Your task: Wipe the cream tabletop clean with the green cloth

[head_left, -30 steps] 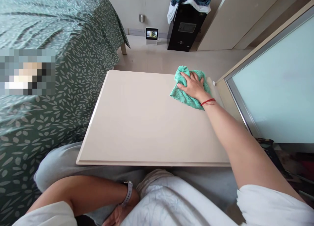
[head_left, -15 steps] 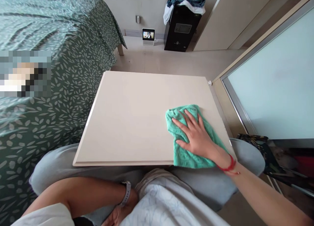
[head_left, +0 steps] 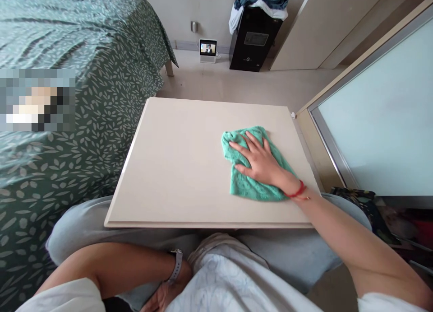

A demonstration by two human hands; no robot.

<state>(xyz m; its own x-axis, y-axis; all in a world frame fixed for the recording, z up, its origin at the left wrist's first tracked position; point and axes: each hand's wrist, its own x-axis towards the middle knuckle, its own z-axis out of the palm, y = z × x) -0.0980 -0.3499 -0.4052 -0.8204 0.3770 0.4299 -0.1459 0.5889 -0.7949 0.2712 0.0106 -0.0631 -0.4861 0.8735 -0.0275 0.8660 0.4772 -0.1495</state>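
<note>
A green cloth point(head_left: 257, 188) lies spread on the right part of a cream tabletop point(head_left: 176, 163). My right hand point(head_left: 259, 160), with a red bracelet at the wrist, rests flat on top of the cloth, palm down and fingers spread. Down in my lap at the bottom is my left hand point(head_left: 164, 296), with a grey watch on its wrist; it is partly cut off by the frame edge and the shirt, and its fingers are hidden.
A bed point(head_left: 98, 77) with a green leaf-patterned cover stands on the left. Behind the table are a small screen device point(head_left: 207, 50) and a black cabinet point(head_left: 254, 41) with clothes on top. A frosted panel point(head_left: 385, 109) borders the right.
My right hand and the green cloth have moved away from me and slightly left across the tabletop. The cloth no longer overlaps the table's front edge. My left hand has stayed in my lap.
</note>
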